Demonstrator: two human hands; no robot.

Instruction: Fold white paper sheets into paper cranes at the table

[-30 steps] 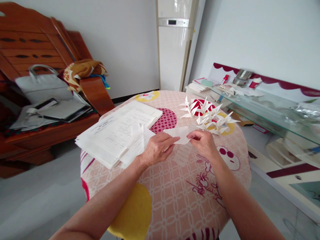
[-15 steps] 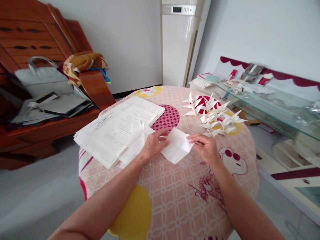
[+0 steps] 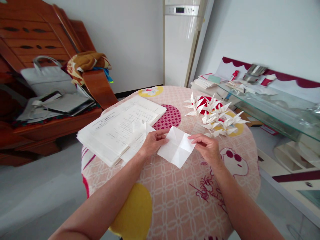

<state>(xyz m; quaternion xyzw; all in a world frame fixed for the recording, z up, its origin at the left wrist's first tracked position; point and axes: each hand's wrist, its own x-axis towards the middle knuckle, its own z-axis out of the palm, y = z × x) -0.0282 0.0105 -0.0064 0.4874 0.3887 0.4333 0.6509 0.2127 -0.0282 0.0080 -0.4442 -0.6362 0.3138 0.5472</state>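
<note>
A square sheet of white paper (image 3: 177, 147) with crossing fold creases lies spread between my two hands over the table. My left hand (image 3: 154, 142) pinches its left corner between thumb and fingers. At the opposite edge, my right hand (image 3: 205, 144) grips the paper's right corner with thumb and fingertips. Beyond my right hand stand several folded white paper cranes (image 3: 212, 116) in a cluster. To the left of my left hand is a stack of printed paper sheets (image 3: 112, 128), with a small folded piece of white paper (image 3: 146, 128) on its near right part.
The round table wears a pink patterned tablecloth (image 3: 172, 200). A wooden bench (image 3: 97, 88) with a grey bag (image 3: 50, 75) and cloths stands at the left. On the right is a glass shelf (image 3: 275, 110) holding odds and ends. A white air conditioner (image 3: 180, 46) stands behind.
The paper has been opened out from a partly folded shape into a flatter square, its creases now showing. Both hands keep hold of it, and the view has shifted slightly.
</note>
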